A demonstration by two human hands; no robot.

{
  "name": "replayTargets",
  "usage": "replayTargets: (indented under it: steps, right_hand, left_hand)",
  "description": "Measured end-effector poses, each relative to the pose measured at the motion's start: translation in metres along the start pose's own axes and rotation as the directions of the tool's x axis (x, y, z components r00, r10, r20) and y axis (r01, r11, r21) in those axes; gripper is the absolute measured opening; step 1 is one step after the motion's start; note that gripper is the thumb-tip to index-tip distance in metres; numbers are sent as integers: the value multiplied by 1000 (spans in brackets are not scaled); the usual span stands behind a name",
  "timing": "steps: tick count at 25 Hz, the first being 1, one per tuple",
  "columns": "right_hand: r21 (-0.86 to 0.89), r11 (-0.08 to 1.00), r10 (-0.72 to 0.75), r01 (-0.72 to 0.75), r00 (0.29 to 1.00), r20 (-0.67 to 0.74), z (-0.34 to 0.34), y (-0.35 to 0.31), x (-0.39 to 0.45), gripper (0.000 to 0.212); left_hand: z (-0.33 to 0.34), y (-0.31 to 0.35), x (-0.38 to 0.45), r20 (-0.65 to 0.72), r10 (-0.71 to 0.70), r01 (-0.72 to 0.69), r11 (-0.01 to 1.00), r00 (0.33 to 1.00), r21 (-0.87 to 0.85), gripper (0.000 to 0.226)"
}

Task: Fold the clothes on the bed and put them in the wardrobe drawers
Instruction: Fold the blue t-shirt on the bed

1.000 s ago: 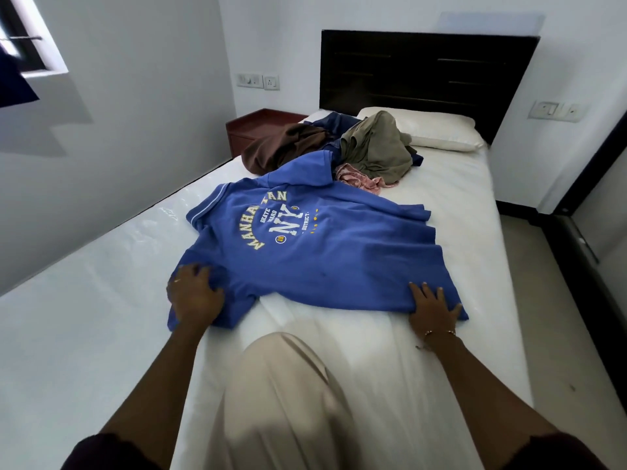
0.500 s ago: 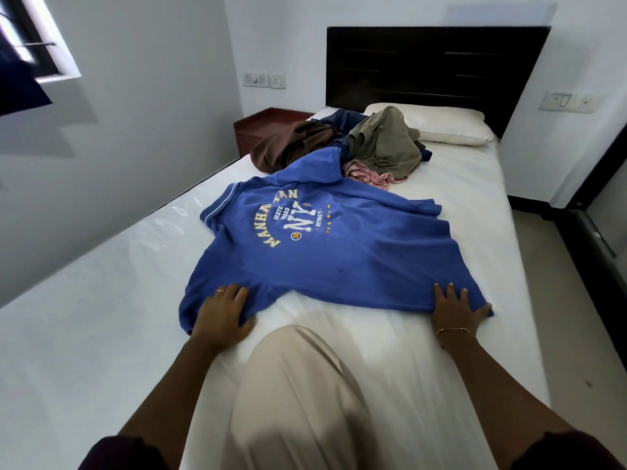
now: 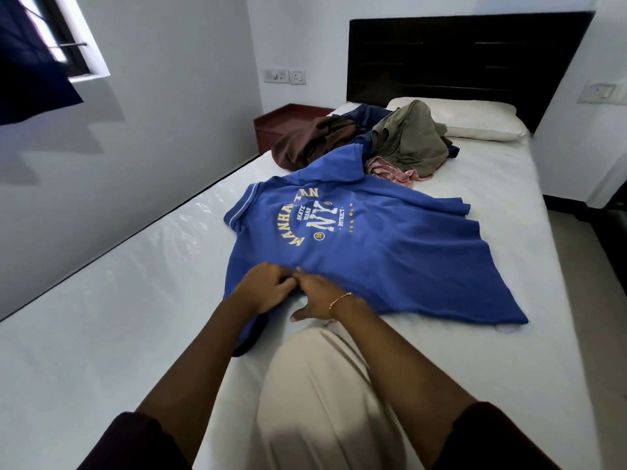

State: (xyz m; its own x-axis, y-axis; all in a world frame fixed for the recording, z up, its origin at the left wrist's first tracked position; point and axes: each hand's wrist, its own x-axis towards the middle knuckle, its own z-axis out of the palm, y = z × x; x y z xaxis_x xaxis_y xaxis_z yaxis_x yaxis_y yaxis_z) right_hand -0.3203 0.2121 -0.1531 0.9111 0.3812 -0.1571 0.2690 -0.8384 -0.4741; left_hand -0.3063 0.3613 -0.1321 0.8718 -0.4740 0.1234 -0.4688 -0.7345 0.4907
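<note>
Blue polo shirt [image 3: 390, 252] lies spread print-side up across the middle of the bed [image 3: 101, 317], collar toward the headboard [image 3: 468, 52], hem nearest the person. Flat layout suits folding: panels can be turned in without bunching.

Both hands meet at the near edge of the shirt. Left hand [image 3: 263, 290] has fingers curled down onto the cloth; right hand [image 3: 320, 298], bracelet at the wrist, touches it, fingers bent at the same spot. Judged: pinching up a fold or tucking the near sleeve; exact grasp cannot be told.

Behind the shirt, a heap of 4 or so unfolded garments [image 3: 383, 144] waits beside the pillow [image 3: 475, 120], well apart from the hands. Wardrobe not in view.
</note>
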Motion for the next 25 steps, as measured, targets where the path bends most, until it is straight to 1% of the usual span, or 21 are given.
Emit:
replayTargets:
  steps: [1,2,3,4,5,6,7,8,9,10,11,12,13,14,16,18,20,21,23,24,25]
  right_hand:
    - [17,1000,-7,8,998,-65,8,-4,7,50]
    - [36,999,4,1,991,-134,14,-4,11,34]
    - [76,997,17,-4,984,-177,18,-2,13,27]
    - [119,993,28,-5,980,-195,20,1,14,25]
    - [144,990,28,1,980,-198,20,2,15,23]
    - [153,988,36,-7,982,-187,21,4,15,17]
    - [156,988,42,-15,984,-173,22,5,15,12]
    - [170,984,70,-45,987,-142,23,5,15,18]
    - [215,974,96,-72,990,-104,23,5,15,25]
    - [301,948,124,-100,991,-60,20,6,16,27]
    - [392,913,135,-115,991,-22,15,7,16,24]
    - [472,871,140,-133,990,20,8,9,16,21]
    - [530,833,147,-156,987,59,1,10,15,19]
    - [572,799,159,-184,983,93,-3,12,14,17]
    - [648,726,197,-232,972,126,-6,16,11,22]
    - [727,631,249,-271,958,141,-4,20,11,23]
    - [770,573,244,-281,955,167,-4,20,12,22]
    - [774,564,238,-288,954,182,-6,19,14,23]
    - [765,563,245,-312,947,207,-11,19,16,24]
    - [761,566,229,-317,947,225,-12,21,16,24]
    - [766,559,197,-316,949,247,-15,22,13,22]
  left_hand:
    - [-1,-6,-4,9,-51,51,983,999,-177,39]
    - [-3,-16,-8,-2,-109,105,958,994,-267,31]
    - [-7,-28,-12,-54,-151,133,960,987,-248,29]
    - [-11,-44,-16,-138,-146,136,987,980,-81,29]
    - [-14,-63,-20,-178,-69,96,984,982,148,31]
    - [-15,-79,-23,-147,3,42,952,989,302,38]
    - [-14,-96,-26,-76,54,-21,923,996,384,52]
    - [-11,-111,-29,11,84,-81,914,996,398,64]
    - [-8,-121,-31,53,126,-137,909,991,394,72]
    - [-7,-124,-32,82,133,-153,920,988,361,73]
    - [-5,-127,-31,64,145,-158,934,987,322,69]
    - [-7,-129,-27,29,126,-129,955,992,267,61]
    - [-8,-132,-25,41,55,-63,973,998,220,54]
    - [-10,-136,-25,104,-24,3,980,994,198,50]
    - [-12,-141,-27,157,-43,11,980,987,199,52]
    - [-12,-147,-29,81,58,-72,981,995,179,58]
    - [-11,-149,-25,11,62,-62,978,998,197,57]
    - [-13,-144,-21,-3,81,-79,972,997,222,57]
    - [-11,-134,-13,39,149,-154,953,988,261,50]
    - [-9,-131,-10,63,124,-135,965,990,225,47]
    - [-14,-121,-10,70,27,-37,987,997,155,50]
